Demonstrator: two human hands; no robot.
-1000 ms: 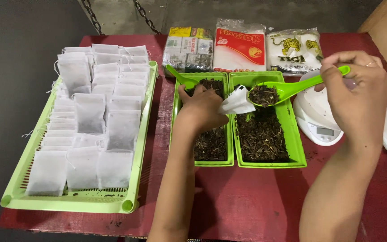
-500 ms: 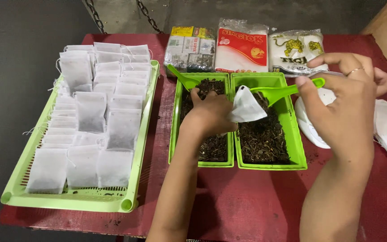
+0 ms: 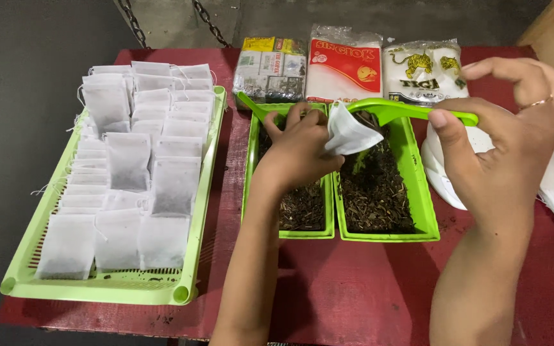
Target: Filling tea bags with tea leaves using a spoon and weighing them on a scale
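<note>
a small white filter bag (image 3: 347, 133) is pinched open at its mouth by the left hand (image 3: 299, 150), at the centre of the frame, above two green trays of dried leaf (image 3: 428, 211). a green scoop (image 3: 405, 111) is clamped by its handle in the right hand (image 3: 514, 147) and tipped into the bag. the bag is judged light, soft and easily torn, best held by the rim. three packets (image 3: 344, 64) are counted at the top; the filled bags on the slotted tray (image 3: 181, 291) at left overlap too much to be counted.

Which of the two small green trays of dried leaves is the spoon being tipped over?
The right-hand small tray. The right hand tilts the green spoon above it into the white bag held by the left hand; the left tray lies under that hand.
</note>
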